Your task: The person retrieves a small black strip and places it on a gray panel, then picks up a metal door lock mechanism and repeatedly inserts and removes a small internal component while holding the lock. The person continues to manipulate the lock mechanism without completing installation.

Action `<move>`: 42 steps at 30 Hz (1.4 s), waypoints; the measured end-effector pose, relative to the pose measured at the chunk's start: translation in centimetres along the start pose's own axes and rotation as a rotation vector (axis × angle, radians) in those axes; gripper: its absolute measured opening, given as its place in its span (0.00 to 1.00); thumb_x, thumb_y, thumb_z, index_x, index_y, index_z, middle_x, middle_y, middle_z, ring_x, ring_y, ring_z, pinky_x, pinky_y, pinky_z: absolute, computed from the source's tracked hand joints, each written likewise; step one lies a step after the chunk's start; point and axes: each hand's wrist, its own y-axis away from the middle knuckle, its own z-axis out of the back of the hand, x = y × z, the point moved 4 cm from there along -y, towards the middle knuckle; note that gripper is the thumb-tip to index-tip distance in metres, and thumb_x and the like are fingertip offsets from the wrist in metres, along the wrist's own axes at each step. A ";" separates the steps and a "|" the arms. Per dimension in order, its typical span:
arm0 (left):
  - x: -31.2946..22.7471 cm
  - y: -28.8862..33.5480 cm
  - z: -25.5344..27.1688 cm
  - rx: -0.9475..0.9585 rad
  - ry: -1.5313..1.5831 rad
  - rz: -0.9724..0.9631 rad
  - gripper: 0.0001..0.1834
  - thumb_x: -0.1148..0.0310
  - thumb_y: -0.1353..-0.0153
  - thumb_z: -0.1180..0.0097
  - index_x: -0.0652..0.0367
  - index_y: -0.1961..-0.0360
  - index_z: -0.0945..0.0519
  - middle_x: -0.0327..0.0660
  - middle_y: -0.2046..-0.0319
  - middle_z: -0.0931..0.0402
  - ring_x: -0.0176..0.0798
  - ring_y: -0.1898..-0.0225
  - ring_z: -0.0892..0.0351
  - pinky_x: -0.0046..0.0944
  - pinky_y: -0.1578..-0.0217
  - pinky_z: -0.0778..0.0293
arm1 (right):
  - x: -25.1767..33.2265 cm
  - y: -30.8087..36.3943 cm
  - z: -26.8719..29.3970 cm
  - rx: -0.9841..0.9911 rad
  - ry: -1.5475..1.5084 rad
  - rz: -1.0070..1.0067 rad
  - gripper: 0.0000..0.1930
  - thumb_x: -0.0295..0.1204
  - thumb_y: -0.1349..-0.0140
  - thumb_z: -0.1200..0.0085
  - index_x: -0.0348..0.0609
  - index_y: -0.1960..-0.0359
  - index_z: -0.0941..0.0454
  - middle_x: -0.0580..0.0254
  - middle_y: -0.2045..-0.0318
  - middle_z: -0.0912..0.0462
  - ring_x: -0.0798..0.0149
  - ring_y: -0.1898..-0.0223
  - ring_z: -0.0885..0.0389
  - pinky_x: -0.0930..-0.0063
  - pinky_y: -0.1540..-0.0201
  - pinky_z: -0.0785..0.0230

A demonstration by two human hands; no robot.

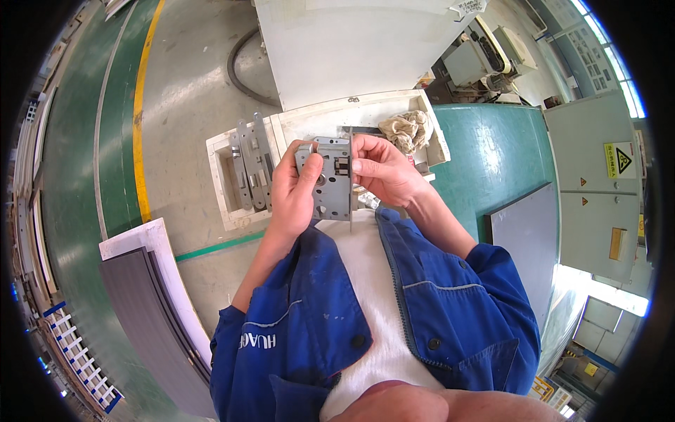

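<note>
A grey metal mortise lock (335,190) is held up in front of my chest, its flat case facing me and its long faceplate upright at the right side. My left hand (295,186) grips the case from the left, its thumb lying across the upper left corner by a small rounded metal part. On the other side, my right hand (388,171) pinches at the faceplate's upper part, thumb and fingers close to a rectangular opening with a latch piece. Whether those fingertips hold a separate small part is hidden.
Beyond my hands stands a white wooden tray (309,125). Several more mortise locks (252,169) stand in its left compartment; a crumpled cloth (408,131) lies at its right. A white panel (351,49) rises behind. Dark boards (144,295) lean at left, a grey panel (524,232) at right.
</note>
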 end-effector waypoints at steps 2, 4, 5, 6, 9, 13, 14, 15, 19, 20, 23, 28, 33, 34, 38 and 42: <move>0.0 0.0 0.1 0.002 0.017 -0.002 0.12 0.66 0.27 0.52 0.62 0.50 0.27 0.33 0.61 0.25 0.23 0.61 0.30 0.26 0.57 0.34 | 0.0 0.2 0.1 -0.017 -0.008 0.001 0.07 0.25 0.38 0.37 0.44 0.60 0.21 0.69 0.63 0.19 0.72 0.64 0.23 0.76 0.56 0.29; 0.0 0.0 0.1 0.009 0.008 -0.009 0.11 0.66 0.27 0.52 0.62 0.51 0.27 0.33 0.61 0.24 0.23 0.61 0.30 0.26 0.57 0.34 | 0.0 0.3 0.2 -0.047 -0.036 -0.014 0.06 0.25 0.38 0.37 0.44 0.60 0.21 0.69 0.64 0.19 0.72 0.64 0.23 0.76 0.56 0.30; 0.0 0.0 0.1 0.017 -0.013 -0.016 0.11 0.66 0.27 0.52 0.62 0.51 0.27 0.33 0.61 0.24 0.23 0.61 0.30 0.26 0.57 0.34 | 0.0 0.3 0.2 -0.029 -0.025 -0.010 0.06 0.25 0.38 0.38 0.44 0.60 0.21 0.69 0.64 0.19 0.72 0.64 0.23 0.76 0.56 0.30; 0.1 0.0 0.0 0.023 -0.025 -0.014 0.11 0.66 0.27 0.52 0.62 0.51 0.27 0.33 0.61 0.24 0.23 0.61 0.30 0.26 0.57 0.34 | 0.0 0.2 0.2 -0.017 -0.015 -0.011 0.06 0.25 0.37 0.38 0.44 0.60 0.21 0.69 0.64 0.19 0.72 0.64 0.23 0.76 0.56 0.29; 0.2 -0.1 0.0 0.008 -0.044 -0.005 0.11 0.66 0.27 0.52 0.62 0.51 0.27 0.33 0.62 0.24 0.23 0.61 0.30 0.26 0.58 0.33 | 0.0 0.2 0.3 -0.016 0.000 -0.012 0.06 0.26 0.37 0.38 0.44 0.59 0.20 0.69 0.63 0.19 0.72 0.64 0.23 0.76 0.56 0.29; 0.3 0.0 -0.1 -0.007 -0.028 0.001 0.11 0.67 0.27 0.52 0.62 0.50 0.27 0.33 0.61 0.24 0.22 0.61 0.29 0.26 0.58 0.33 | 0.0 0.5 0.4 -0.067 -0.037 -0.019 0.06 0.26 0.37 0.38 0.45 0.60 0.20 0.69 0.63 0.19 0.72 0.65 0.23 0.76 0.57 0.30; 0.3 0.1 -0.1 -0.004 -0.029 -0.004 0.11 0.67 0.27 0.52 0.62 0.50 0.27 0.33 0.61 0.24 0.23 0.61 0.29 0.26 0.58 0.33 | 0.0 0.6 0.4 -0.066 -0.033 -0.018 0.06 0.26 0.37 0.38 0.45 0.60 0.21 0.69 0.64 0.19 0.72 0.65 0.23 0.77 0.57 0.30; 0.3 0.1 -0.1 -0.001 -0.017 -0.002 0.11 0.67 0.27 0.52 0.62 0.49 0.27 0.33 0.61 0.24 0.23 0.61 0.29 0.26 0.58 0.32 | 0.0 0.6 0.4 -0.070 -0.026 -0.019 0.06 0.26 0.37 0.38 0.45 0.60 0.21 0.69 0.64 0.20 0.72 0.65 0.23 0.77 0.57 0.30; 0.4 0.1 -0.1 0.005 -0.060 -0.014 0.11 0.67 0.26 0.53 0.62 0.49 0.27 0.33 0.61 0.24 0.23 0.61 0.29 0.26 0.57 0.32 | -0.1 0.4 0.5 -0.056 0.018 -0.017 0.06 0.26 0.37 0.38 0.45 0.60 0.21 0.70 0.66 0.21 0.72 0.65 0.23 0.77 0.58 0.30; 0.3 0.1 -0.2 0.005 -0.050 -0.014 0.11 0.67 0.26 0.53 0.62 0.49 0.27 0.33 0.61 0.24 0.23 0.60 0.29 0.26 0.57 0.32 | -0.1 0.4 0.6 -0.052 0.019 -0.015 0.06 0.26 0.37 0.38 0.45 0.60 0.21 0.70 0.66 0.21 0.72 0.65 0.23 0.77 0.58 0.30; 0.3 0.1 -0.3 0.005 -0.042 -0.012 0.11 0.67 0.26 0.53 0.62 0.49 0.27 0.33 0.61 0.24 0.23 0.60 0.29 0.26 0.57 0.32 | -0.2 0.4 0.7 -0.053 0.028 -0.010 0.06 0.26 0.37 0.38 0.44 0.60 0.21 0.70 0.66 0.21 0.71 0.66 0.23 0.77 0.59 0.30; 0.0 0.3 -0.4 0.009 -0.047 -0.019 0.12 0.66 0.27 0.52 0.62 0.49 0.27 0.33 0.62 0.24 0.22 0.61 0.30 0.26 0.58 0.33 | 0.0 0.6 0.4 -0.030 0.016 0.003 0.07 0.26 0.37 0.38 0.44 0.59 0.21 0.69 0.64 0.20 0.71 0.65 0.22 0.76 0.58 0.29; 0.0 0.3 -0.5 -0.011 -0.008 -0.016 0.13 0.65 0.27 0.51 0.62 0.49 0.27 0.31 0.64 0.25 0.21 0.63 0.32 0.25 0.60 0.35 | 0.3 1.0 0.0 -0.034 -0.023 -0.010 0.08 0.27 0.37 0.38 0.44 0.58 0.21 0.68 0.63 0.19 0.71 0.64 0.22 0.75 0.56 0.28; 0.0 0.3 -0.5 -0.009 -0.006 -0.022 0.13 0.65 0.27 0.51 0.62 0.49 0.27 0.31 0.64 0.25 0.21 0.63 0.32 0.25 0.60 0.35 | 0.4 1.1 0.0 -0.038 -0.024 -0.010 0.08 0.27 0.37 0.38 0.43 0.57 0.22 0.68 0.63 0.19 0.71 0.64 0.22 0.75 0.56 0.28; 0.0 0.4 -0.6 0.000 -0.003 -0.021 0.13 0.65 0.27 0.52 0.62 0.48 0.27 0.31 0.64 0.25 0.21 0.64 0.32 0.25 0.60 0.35 | 0.3 1.1 0.1 -0.045 -0.001 -0.010 0.08 0.26 0.37 0.38 0.43 0.58 0.22 0.67 0.64 0.19 0.71 0.65 0.22 0.75 0.56 0.28; 0.2 0.4 -0.6 0.001 -0.007 0.013 0.13 0.64 0.27 0.51 0.62 0.48 0.27 0.31 0.64 0.25 0.21 0.64 0.32 0.25 0.60 0.35 | 0.1 0.8 0.2 -0.044 0.026 -0.006 0.07 0.26 0.37 0.38 0.43 0.60 0.23 0.67 0.65 0.20 0.72 0.65 0.22 0.75 0.58 0.28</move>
